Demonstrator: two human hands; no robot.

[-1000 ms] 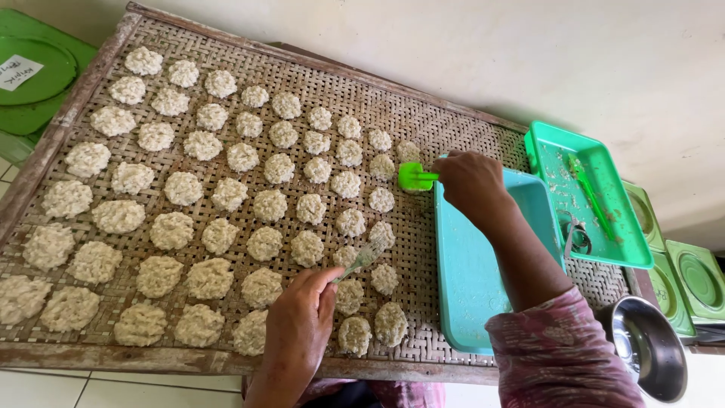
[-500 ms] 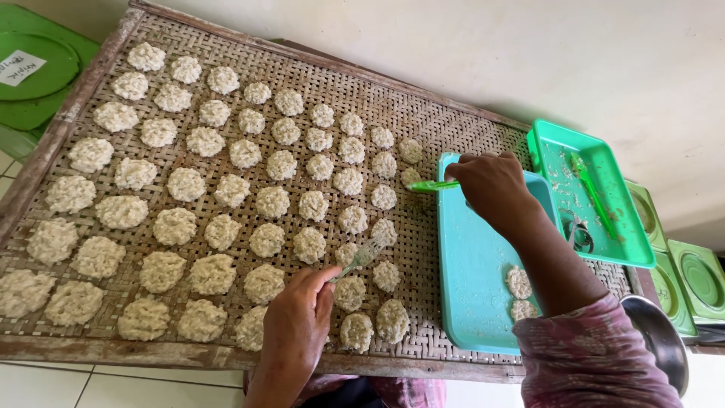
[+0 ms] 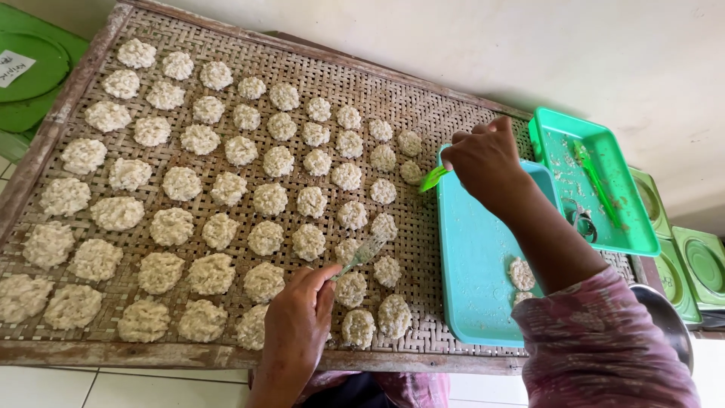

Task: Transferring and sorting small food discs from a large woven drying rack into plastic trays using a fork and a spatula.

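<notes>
Rice cakes (image 3: 226, 189) covered the woven tray (image 3: 423, 98); left hand (image 3: 298, 321) gripped a clear fork (image 3: 362, 253) at six o'clock, right hand (image 3: 483, 159) pinched a green spatula (image 3: 433, 178) at three o'clock.

Hidden and cut-off parts around the woven drying tray

The right hand (image 3: 487, 162) covers most of the green utensil (image 3: 433, 179), so only its tip shows and its kind cannot be told. The right forearm hides part of the teal tray (image 3: 476, 257) and part of a rice patty (image 3: 521, 273) lying on it. The metal bowl (image 3: 668, 325) sits mostly behind the pink sleeve (image 3: 604, 347). The green lids (image 3: 30, 75) at the left and the green containers (image 3: 698, 264) at the right run off the picture's edge. The small dark object (image 3: 580, 219) in the green tray (image 3: 627, 189) is too small to identify.
</notes>
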